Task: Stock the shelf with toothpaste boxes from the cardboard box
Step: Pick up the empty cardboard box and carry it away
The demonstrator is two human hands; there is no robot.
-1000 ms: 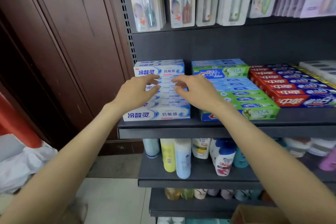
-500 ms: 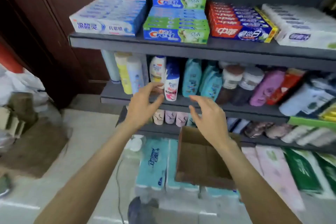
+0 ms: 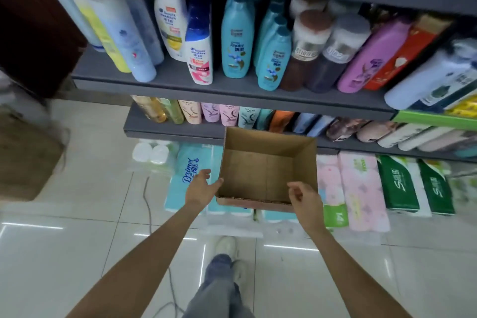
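**Both hands at the near corners of an open cardboard box below the shelves**

The cardboard box [image 3: 268, 170] sits open-topped on packs of tissue rolls [image 3: 192, 175] stacked on the floor, its far wall just under the front edge of the lowest shelf [image 3: 175, 131]. Bare tiled floor [image 3: 90, 227] lies open to the left of the box and in front of it; to the right, more wrapped packs [image 3: 361, 188] lie close against its side. The left hand [image 3: 201, 187] has its fingers spread and relaxed, with the thumb reaching to the box's near left corner; actual contact cannot be confirmed. The right hand [image 3: 304, 197] hovers at the near right corner with its fingers loosely curled, gripping nothing.

The box is plain brown, with cut, slightly ragged upper edges along the near wall. Its visible floor and inner walls are bare cardboard.

A middle shelf [image 3: 232, 85] carries upright bottles [image 3: 236, 36] in blue, white, brown and purple. The lowest shelf holds smaller bottles [image 3: 210, 112]. A thin cable [image 3: 148, 204] trails over the glossy tiles. A grey trouser leg [image 3: 219, 289] and a pale shoe [image 3: 227, 246] appear at the lower edge. Another brown carton [image 3: 25, 157], blurred, stands at the far left.
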